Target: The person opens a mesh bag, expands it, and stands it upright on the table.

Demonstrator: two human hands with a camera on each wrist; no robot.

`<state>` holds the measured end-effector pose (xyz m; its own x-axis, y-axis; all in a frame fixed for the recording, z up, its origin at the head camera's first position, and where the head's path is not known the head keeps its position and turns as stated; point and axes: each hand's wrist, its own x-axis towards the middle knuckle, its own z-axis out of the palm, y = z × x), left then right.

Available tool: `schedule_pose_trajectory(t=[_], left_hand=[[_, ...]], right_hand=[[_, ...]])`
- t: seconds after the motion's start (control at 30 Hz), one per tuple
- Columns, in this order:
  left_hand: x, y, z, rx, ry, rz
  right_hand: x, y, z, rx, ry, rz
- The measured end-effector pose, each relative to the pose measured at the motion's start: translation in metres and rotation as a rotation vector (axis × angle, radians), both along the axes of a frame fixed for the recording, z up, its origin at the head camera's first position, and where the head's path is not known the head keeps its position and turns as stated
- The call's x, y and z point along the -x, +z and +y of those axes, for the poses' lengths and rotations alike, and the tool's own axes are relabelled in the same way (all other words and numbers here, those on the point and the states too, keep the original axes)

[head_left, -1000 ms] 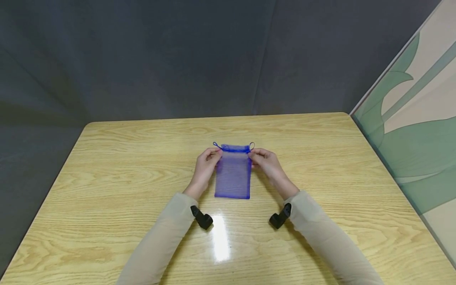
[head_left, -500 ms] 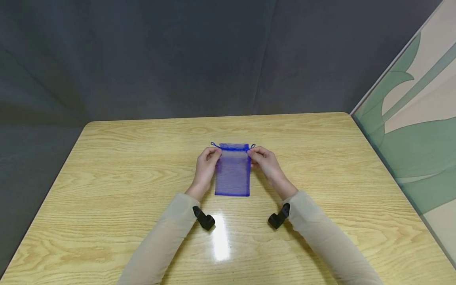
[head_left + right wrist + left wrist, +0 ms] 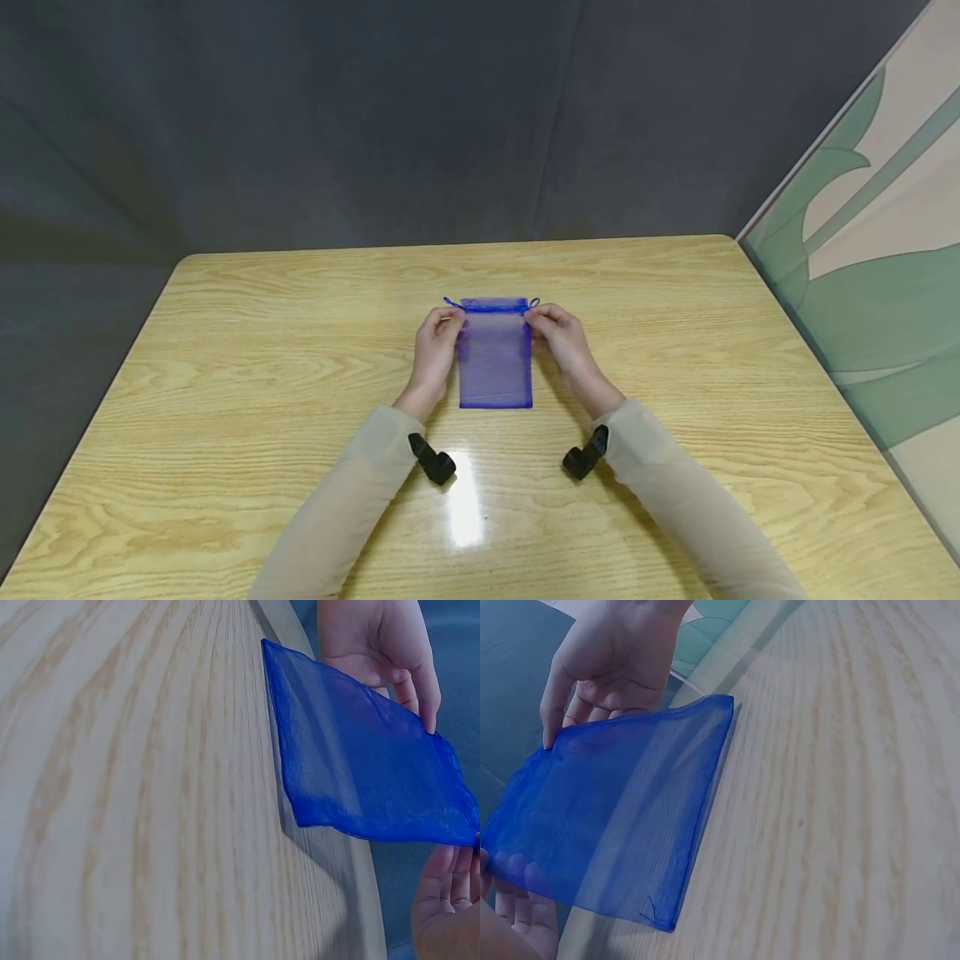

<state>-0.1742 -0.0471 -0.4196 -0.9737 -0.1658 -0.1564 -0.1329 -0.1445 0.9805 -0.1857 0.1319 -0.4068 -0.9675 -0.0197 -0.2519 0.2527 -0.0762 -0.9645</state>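
Note:
A sheer blue drawstring pouch [image 3: 495,362] is held flat by its two upper sides, its mouth facing away from me. My left hand [image 3: 436,354] pinches the left edge just below the drawstring between thumb and fingers. On the opposite edge, my right hand [image 3: 567,346] pinches at the same height. Small cord loops stick out beyond both hands. The wrist views show the pouch [image 3: 622,810] sloping, its mouth end raised and its bottom edge at or close to the tabletop. Some of my fingers show through the mesh or behind it.
The pouch is over the middle of a light wood-grain table [image 3: 262,358]. A dark curtain [image 3: 375,125] hangs behind the far edge, and a panel with green leaf shapes [image 3: 885,292] stands along the right. Black wrist cameras [image 3: 433,460] are strapped at both sleeves.
Both hands have shifted slightly away from me with the pouch, which also moved a little to the right. Its upper part looks flatter and straighter. Both pinches have stayed.

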Motion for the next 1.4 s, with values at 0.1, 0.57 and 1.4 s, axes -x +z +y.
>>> schedule_pose_trajectory(t=[0.1, 0.57, 1.4], left_hand=[[-0.001, 0.001, 0.001, -0.008, -0.012, -0.010], [-0.004, -0.001, -0.001, 0.002, -0.040, -0.023], [0.000, -0.011, -0.006, 0.077, -0.240, -0.169]], right_hand=[[0.000, 0.000, 0.000, 0.021, -0.020, 0.003], [-0.002, -0.001, -0.004, 0.046, -0.039, -0.002], [0.002, -0.010, -0.003, -0.044, -0.031, -0.011]])
